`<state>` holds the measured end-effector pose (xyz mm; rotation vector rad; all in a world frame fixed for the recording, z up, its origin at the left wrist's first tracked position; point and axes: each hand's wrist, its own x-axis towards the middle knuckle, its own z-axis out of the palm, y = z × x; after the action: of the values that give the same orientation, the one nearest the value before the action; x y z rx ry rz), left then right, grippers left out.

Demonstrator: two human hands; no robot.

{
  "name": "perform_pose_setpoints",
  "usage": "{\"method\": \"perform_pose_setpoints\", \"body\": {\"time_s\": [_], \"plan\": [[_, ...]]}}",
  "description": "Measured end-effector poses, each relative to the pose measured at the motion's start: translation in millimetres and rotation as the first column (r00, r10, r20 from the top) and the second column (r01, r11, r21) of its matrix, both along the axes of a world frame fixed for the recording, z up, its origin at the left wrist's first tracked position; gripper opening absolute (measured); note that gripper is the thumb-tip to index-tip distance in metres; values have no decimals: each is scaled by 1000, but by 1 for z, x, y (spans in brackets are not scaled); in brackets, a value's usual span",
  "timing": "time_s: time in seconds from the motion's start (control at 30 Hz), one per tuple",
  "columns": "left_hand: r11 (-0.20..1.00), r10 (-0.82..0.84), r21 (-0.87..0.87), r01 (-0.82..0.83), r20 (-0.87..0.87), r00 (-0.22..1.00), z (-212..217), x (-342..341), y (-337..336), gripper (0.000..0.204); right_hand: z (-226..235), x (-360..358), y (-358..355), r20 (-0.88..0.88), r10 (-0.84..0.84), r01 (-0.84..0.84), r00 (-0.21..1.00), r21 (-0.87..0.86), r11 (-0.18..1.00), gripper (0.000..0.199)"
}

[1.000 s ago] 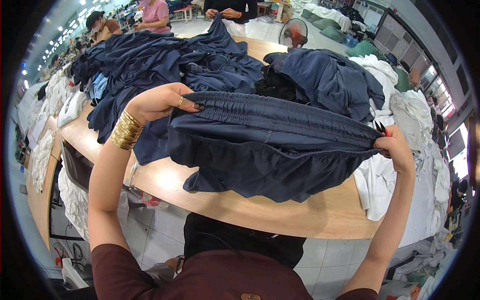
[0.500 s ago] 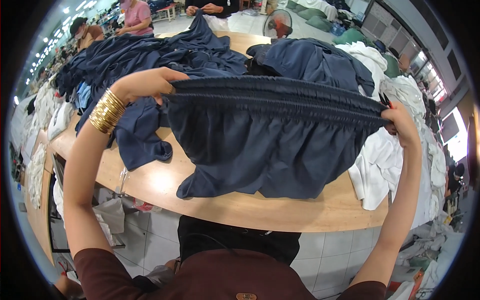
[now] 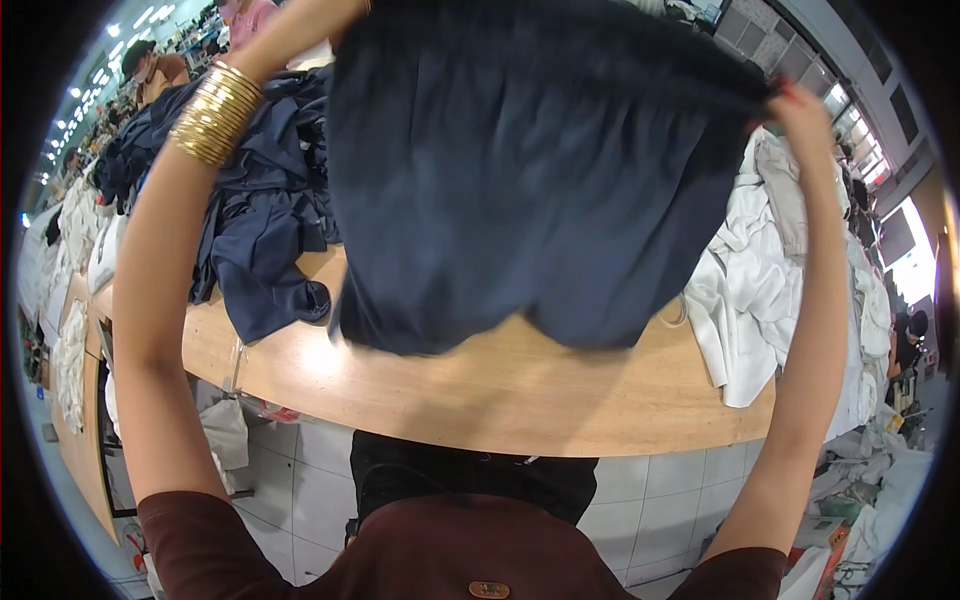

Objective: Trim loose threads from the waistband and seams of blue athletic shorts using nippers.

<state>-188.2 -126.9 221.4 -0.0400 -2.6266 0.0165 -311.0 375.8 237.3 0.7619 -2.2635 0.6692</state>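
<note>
Navy shorts [image 3: 530,200] with a gathered elastic waistband hang in front of me, raised above the wooden table and slightly blurred. My left hand [image 3: 322,18] is closed on the left end of the waistband; its fingers are partly cut off by the top edge. At the right end, my right hand [image 3: 803,118] grips the band. Something red shows at its fingers, too smeared to make out clearly now. The two leg openings hang down over the table's bare wood [image 3: 480,395].
Crumpled navy garments [image 3: 265,195] lie heaped at the left of the table. White cloth [image 3: 745,300] drapes over its right side. People, one in an orange-brown top [image 3: 160,75], are at the far left. Fabric piles [image 3: 850,500] fill the lower right.
Both hands have lifted the shorts upward, so the legs hang longer and the waistband nears the top of the view. They now hide the far garments and fan.
</note>
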Motion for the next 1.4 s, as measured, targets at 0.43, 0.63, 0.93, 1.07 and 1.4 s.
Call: {"method": "perform_pose_setpoints", "body": {"time_s": [0.43,0.63,0.93,1.07,1.4], "plan": [[846,-132,525,87,48,990,-203,190,109,45,-215,208,14,529,44,-133,848,130,983,41],[860,-198,502,-93,496,845,-310,246,117,75,-328,264,19,720,-192,-80,667,325,943,48],[517,-167,752,-409,557,814,-295,258,79,63,-310,266,55,922,46,235,384,-145,961,42],[283,-105,828,-484,528,843,-315,254,77,40,-318,262,46,985,5,649,174,-119,752,33],[210,-631,969,-127,234,739,-272,220,210,58,-271,281,-91,901,323,-81,290,-314,946,18]]}}
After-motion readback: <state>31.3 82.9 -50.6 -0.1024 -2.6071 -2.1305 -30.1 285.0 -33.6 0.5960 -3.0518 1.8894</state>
